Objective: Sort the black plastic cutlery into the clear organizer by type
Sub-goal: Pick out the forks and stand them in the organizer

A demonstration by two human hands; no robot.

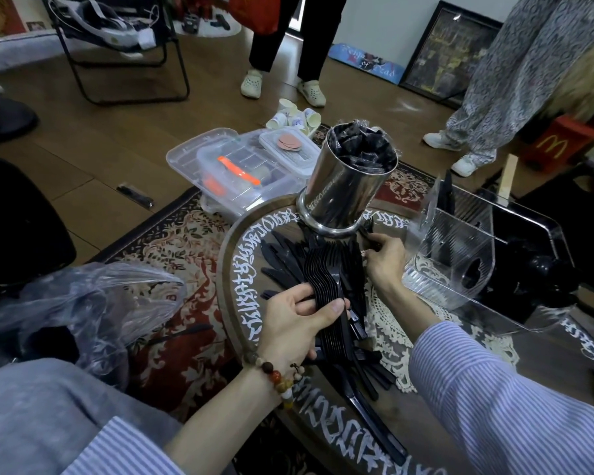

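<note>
Head view: a nested stack of black forks [326,286] is gripped at mid-handle by the left hand [295,320], at the table's centre. A single black piece is pinched by the right hand [386,258] at one o'clock. The clear organizer [460,255] stands at three o'clock. The cutlery is judged light, stiff, slippery; handles are best grasped.

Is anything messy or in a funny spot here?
Yes. One black utensil lies alone on the wooden floor, left of the rug and away from the table. Paper cups lie tumbled on the floor behind the plastic boxes.
</note>
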